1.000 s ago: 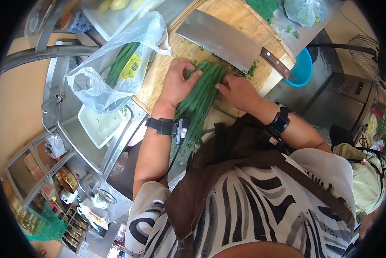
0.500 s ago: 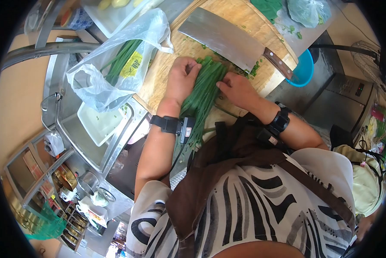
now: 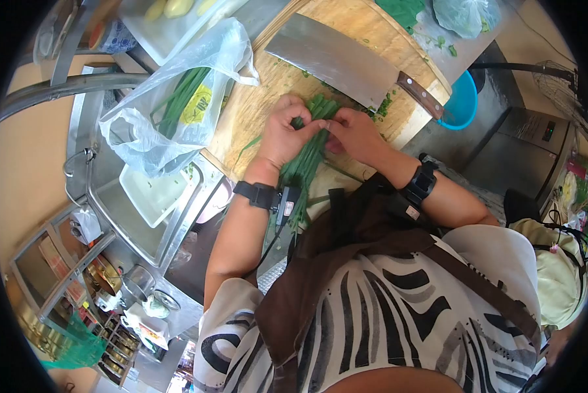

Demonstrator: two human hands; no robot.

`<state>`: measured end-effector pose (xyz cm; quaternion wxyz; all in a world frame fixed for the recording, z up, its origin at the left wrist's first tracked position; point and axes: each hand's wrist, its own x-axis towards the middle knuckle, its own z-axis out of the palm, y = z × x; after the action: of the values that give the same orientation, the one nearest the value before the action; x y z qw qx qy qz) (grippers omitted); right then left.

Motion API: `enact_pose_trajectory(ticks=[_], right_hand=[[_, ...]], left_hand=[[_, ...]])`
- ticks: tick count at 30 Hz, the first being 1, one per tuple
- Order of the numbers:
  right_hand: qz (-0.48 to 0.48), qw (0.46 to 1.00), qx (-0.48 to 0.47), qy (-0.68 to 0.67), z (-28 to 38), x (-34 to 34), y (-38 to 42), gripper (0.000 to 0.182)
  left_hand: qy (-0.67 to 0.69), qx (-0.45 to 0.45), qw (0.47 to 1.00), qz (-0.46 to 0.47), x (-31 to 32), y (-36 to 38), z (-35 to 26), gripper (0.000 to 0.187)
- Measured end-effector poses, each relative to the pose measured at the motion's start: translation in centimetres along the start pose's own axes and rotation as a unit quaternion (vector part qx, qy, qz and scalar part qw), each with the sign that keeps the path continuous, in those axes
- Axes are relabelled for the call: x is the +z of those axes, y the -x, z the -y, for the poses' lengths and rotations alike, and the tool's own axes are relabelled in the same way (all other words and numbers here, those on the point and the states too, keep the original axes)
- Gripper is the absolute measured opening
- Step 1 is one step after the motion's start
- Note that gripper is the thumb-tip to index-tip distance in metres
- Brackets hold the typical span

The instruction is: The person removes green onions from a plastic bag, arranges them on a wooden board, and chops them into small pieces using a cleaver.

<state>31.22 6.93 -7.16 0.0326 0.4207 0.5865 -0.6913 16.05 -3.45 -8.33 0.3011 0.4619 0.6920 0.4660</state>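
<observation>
A bunch of green onions (image 3: 302, 171) lies across the near edge of the round wooden cutting board (image 3: 249, 124) and hangs down toward my apron. My left hand (image 3: 286, 133) is closed on the bunch from its left side. From the right, my right hand (image 3: 354, 136) grips it too, and the thumbs and forefingers of both hands meet on top of the leaves. Exactly what the fingertips pinch is hidden. Beyond my hands a wide cleaver (image 3: 336, 59) rests flat on the board, its wooden handle toward the right, with chopped green bits beside the blade.
Left of the board, a clear plastic bag (image 3: 232, 56) holds more green onions. A white tub (image 3: 151, 193) sits in the metal sink (image 3: 104, 187). A blue basin (image 3: 463, 101) stands below the board's right side. Pale peeled vegetables (image 3: 178, 6) lie in a white tray at the top.
My hands have come together over the bunch, the left one moving right, so the thumbs now meet. A loose leaf now sticks out to the left of my left hand.
</observation>
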Motion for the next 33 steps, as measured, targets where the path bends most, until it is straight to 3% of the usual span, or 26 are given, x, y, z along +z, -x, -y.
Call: enact_pose_trajectory(ticks=[5,11,13,16,18,19,21,23,24,26,29,33], right_hand=[[-0.002,0.995,0.015,-0.103,-0.5,0.3,-0.2,0.017],[0.029,0.971,0.073,-0.227,-1.2,-1.0,-0.3,0.019],[0.045,0.965,0.084,-0.244,-0.8,-1.8,0.0,0.02],[0.091,0.981,0.112,-0.126,1.3,-3.0,0.5,0.023],[0.159,0.974,0.094,0.133,3.6,-3.8,1.4,0.025],[0.16,0.974,0.094,0.134,4.1,-4.3,1.9,0.025],[0.053,0.969,-0.047,0.237,4.2,-5.9,2.9,0.023],[-0.17,0.87,-0.25,0.388,2.3,-8.9,2.7,0.017],[-0.17,0.869,-0.25,0.392,1.9,-10.2,2.6,0.017],[-0.267,0.787,-0.291,0.474,1.7,-12.4,2.2,0.02],[-0.227,0.752,-0.323,0.527,0.9,-13.3,1.6,0.027],[-0.229,0.751,-0.311,0.536,2.0,-12.9,1.3,0.031]], left_hand=[[0.044,-0.021,0.999,-0.007,1.8,1.1,-0.6,0.024],[-0.033,0.0,0.998,-0.059,3.5,1.5,-0.7,0.024],[-0.116,0.055,0.989,-0.07,3.8,1.4,-1.0,0.024],[-0.149,0.064,0.984,-0.076,4.4,1.6,-1.1,0.024],[-0.164,0.072,0.98,-0.085,4.9,1.7,-1.0,0.023],[-0.178,0.08,0.976,-0.095,4.9,1.7,-1.0,0.023],[-0.179,0.076,0.976,-0.095,5.0,1.8,-1.2,0.023],[-0.177,0.075,0.976,-0.097,5.1,1.8,-1.4,0.023],[-0.191,0.071,0.975,-0.091,5.1,1.8,-1.5,0.023],[-0.203,0.069,0.973,-0.09,5.1,1.6,-1.7,0.023],[-0.183,0.071,0.975,-0.099,4.8,1.6,-2.0,0.022],[-0.17,0.045,0.979,-0.101,4.3,1.8,-2.2,0.027]])
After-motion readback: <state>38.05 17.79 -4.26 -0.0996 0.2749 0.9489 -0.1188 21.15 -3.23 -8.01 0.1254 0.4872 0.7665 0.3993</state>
